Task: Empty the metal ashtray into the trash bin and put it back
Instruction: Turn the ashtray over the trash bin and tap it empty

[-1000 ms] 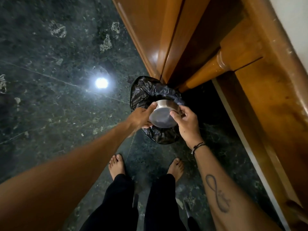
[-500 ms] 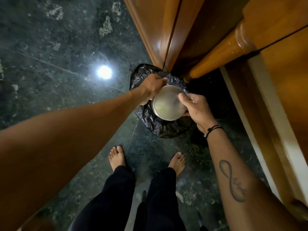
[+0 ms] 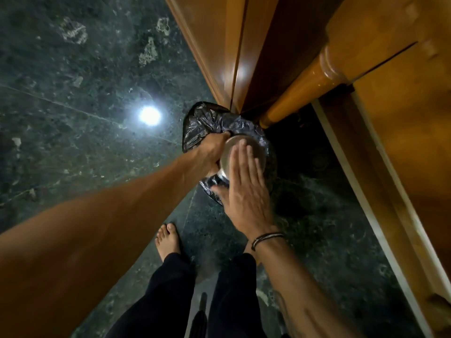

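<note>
Metal ashtray (image 3: 253, 148) sits upturned over the black-lined trash bin (image 3: 207, 123); the left hand (image 3: 212, 152) grips its rim, the right hand (image 3: 246, 191) lies flat, fingers extended, on its base.

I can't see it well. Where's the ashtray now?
In the head view the ashtray is upside down over the bin, by the wooden leg; the left hand grips it, the right hand lies flat on its base.

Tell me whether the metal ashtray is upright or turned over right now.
Turned over: the metal ashtray shows its base, over the trash bin, left hand gripping, right hand flat on it.
</note>
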